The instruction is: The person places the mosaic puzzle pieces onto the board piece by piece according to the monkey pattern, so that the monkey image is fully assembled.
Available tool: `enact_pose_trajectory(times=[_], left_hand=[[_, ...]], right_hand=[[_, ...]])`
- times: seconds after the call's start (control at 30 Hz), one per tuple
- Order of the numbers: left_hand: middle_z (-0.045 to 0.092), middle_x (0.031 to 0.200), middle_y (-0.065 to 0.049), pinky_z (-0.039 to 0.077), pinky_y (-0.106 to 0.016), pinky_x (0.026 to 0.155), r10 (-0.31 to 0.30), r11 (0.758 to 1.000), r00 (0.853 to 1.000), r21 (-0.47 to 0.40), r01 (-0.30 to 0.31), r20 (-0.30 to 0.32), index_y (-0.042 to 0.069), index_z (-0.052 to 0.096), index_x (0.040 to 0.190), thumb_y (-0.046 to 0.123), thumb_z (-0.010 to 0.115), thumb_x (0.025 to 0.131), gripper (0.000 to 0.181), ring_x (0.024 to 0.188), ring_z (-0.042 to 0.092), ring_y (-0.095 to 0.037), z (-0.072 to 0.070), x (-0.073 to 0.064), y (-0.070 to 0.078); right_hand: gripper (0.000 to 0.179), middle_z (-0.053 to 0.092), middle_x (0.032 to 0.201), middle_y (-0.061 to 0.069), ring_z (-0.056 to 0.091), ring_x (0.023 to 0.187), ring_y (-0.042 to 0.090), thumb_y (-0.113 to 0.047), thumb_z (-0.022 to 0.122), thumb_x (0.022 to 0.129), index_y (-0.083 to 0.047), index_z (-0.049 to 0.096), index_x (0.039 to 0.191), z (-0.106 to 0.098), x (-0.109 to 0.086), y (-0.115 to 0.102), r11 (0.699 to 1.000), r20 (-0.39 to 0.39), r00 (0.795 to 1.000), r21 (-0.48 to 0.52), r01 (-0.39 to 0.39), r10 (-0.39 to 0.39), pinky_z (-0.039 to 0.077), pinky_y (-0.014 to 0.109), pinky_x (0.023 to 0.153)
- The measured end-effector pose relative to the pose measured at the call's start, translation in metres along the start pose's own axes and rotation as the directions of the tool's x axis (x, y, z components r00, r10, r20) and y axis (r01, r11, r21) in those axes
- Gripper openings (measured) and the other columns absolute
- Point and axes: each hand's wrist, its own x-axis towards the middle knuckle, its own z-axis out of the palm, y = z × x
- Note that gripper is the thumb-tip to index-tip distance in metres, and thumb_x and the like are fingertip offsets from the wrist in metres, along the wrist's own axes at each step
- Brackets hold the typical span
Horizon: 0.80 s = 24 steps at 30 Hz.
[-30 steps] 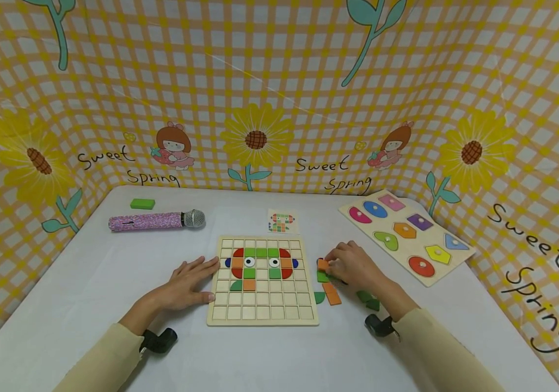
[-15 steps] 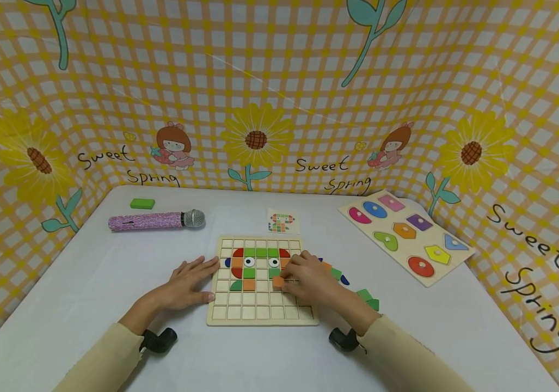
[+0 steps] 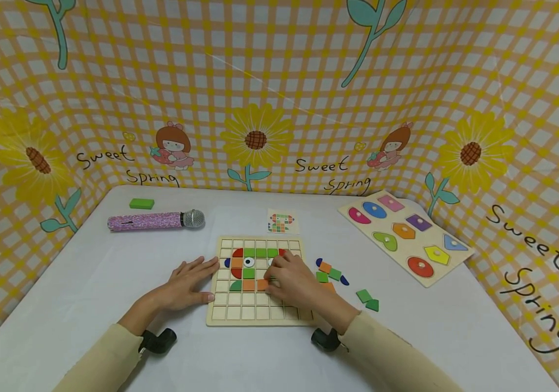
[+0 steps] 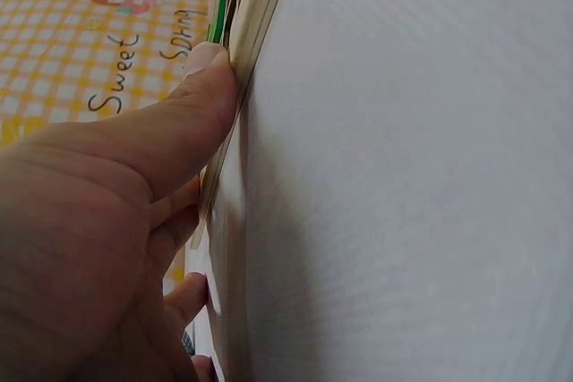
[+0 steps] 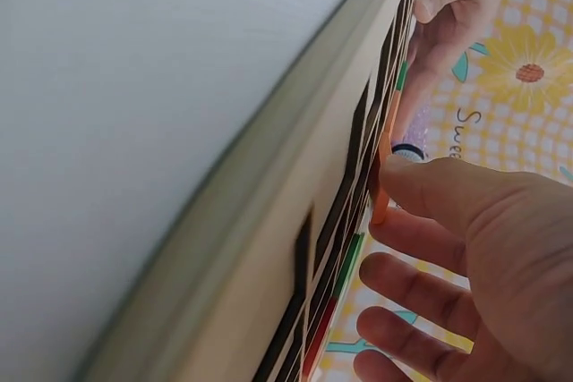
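Note:
A wooden grid board [image 3: 219, 313] lies flat mid-table, with red, green, orange and blue tiles and two eye tiles forming a pattern. My left hand [image 3: 186, 284] rests along the board's left edge, fingers extended; in the left wrist view its thumb [image 4: 201, 100] touches that edge. Over the board's middle, my right hand [image 3: 293, 280] pinches an orange square tile [image 3: 262, 285] between thumb and index finger, beside another orange tile [image 3: 249, 285]. The right wrist view shows the pinched tile edge-on at the grid. This hand hides part of the pattern's right side.
Loose green [image 3: 335, 274], orange and blue tiles lie right of the board, partly behind the right forearm. A picture card [image 3: 283, 221] sits beyond the board. A glittery microphone [image 3: 147, 222] and green block [image 3: 142, 203] are back left; a knobbed shape puzzle [image 3: 397, 256] is at right.
My right hand picked up an orange tile from the loose pieces, carried it left over the board, and brought it beside the other orange tile. The left hand stayed still.

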Motion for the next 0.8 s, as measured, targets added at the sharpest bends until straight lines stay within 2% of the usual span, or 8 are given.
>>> enact_pose_trajectory(times=[0.43, 0.8], left_hand=[[0.025, 0.156, -0.014, 0.002, -0.068, 0.112, 0.011, 1.000, 1.000, 0.010, -0.011, -0.006, 0.008, 0.032, 0.147, 0.035, 0.065, 0.087, 0.074, 0.145, 0.011, -0.043, -0.0001, -0.0004, -0.0005], [0.026, 0.156, -0.014, 0.001, -0.068, 0.111, 0.017, 1.000, 1.000, 0.002, -0.017, -0.008, 0.008, 0.032, 0.147, 0.035, 0.065, 0.087, 0.074, 0.144, 0.012, -0.043, -0.0007, -0.0005, 0.0000]], right_hand=[[0.016, 0.063, 0.099, -0.002, 0.045, 0.097, 0.017, -0.030, 0.073, 0.081, -0.019, 0.073, 0.093, 0.0047, 0.0021, -0.0006, 0.999, -0.010, 1.000, -0.035, 0.009, -0.010, 0.044, 0.035, 0.082], [0.018, 0.063, 0.099, -0.002, 0.044, 0.096, 0.017, -0.031, 0.074, 0.080, -0.019, 0.073, 0.093, 0.0050, 0.0018, -0.0009, 1.000, -0.016, 1.000, -0.012, -0.006, 0.006, 0.043, 0.033, 0.080]])
